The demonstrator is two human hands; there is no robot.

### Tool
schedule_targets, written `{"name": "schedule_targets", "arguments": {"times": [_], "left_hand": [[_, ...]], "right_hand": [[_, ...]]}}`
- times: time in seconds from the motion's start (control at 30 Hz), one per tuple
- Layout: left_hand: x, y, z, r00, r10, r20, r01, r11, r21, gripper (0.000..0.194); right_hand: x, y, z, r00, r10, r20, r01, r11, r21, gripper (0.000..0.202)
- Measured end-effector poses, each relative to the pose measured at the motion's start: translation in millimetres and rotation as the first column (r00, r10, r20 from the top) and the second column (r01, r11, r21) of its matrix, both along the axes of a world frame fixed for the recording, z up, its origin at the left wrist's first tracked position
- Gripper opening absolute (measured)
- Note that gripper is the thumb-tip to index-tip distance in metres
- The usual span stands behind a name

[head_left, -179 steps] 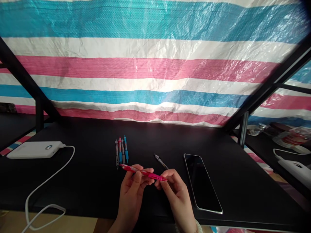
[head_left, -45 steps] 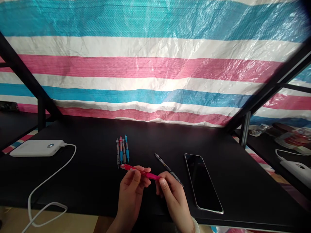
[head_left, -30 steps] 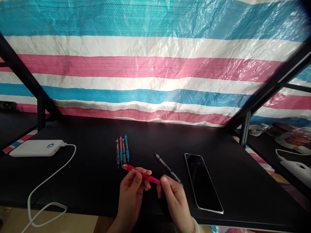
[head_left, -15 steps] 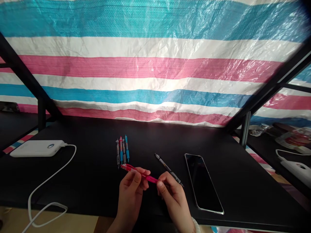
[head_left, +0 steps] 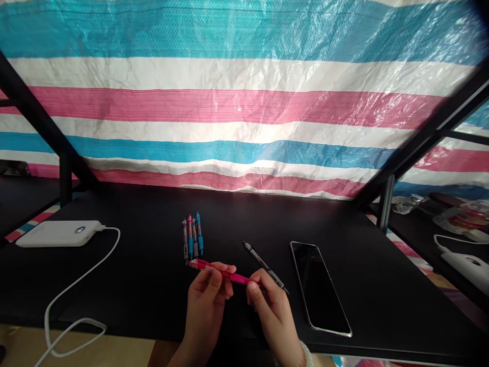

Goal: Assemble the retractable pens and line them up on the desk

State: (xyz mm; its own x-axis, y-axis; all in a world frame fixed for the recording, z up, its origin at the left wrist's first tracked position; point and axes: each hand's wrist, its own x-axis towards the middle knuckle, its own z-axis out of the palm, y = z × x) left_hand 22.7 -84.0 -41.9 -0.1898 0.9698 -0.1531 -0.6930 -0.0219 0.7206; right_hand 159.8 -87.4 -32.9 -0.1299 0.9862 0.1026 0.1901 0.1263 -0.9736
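Observation:
Both my hands hold one pen (head_left: 239,279) with a clear red barrel and a pink grip, slightly tilted above the table. My left hand (head_left: 209,293) pinches its barrel between thumb and fingers. At the pink grip's end, my right hand (head_left: 269,300) closes thumb and forefinger over the tip, which is hidden. Just beyond the right hand lies a black and clear pen (head_left: 265,266). Several pens (head_left: 193,237) with grey and blue grips rest side by side behind the left hand.
A black phone (head_left: 320,288) lies right of my hands on the black table (head_left: 145,285). At the left sits a white power bank (head_left: 57,234) with a white cable (head_left: 69,288) trailing over the front edge. Black frame bars and a striped sheet (head_left: 237,107) stand behind.
Almost nothing differs. The pink-gripped pen and my right fingers have shifted very slightly, and a little more of the grip's end shows; both hands keep their hold.

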Motion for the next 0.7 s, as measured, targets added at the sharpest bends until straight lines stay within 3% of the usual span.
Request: {"name": "schedule_targets", "arguments": {"times": [0.23, 0.7], "left_hand": [[-1.3, -1.1, -3.9, 1.000, -0.013, 0.023, 0.012, 1.000, 0.007, 0.018], [-0.5, -1.4, -1.3, 1.000, -0.026, -0.014, 0.026, 0.998, 0.051, 0.020]], "right_hand": [[3.3, -4.4, -4.6, 1.000, 0.014, 0.022, -0.014, 1.000, 0.003, 0.046], [2.9, -4.9, -5.0, 0.998, 0.046, 0.032, -0.045, 0.998, -0.035, 0.046]]}}
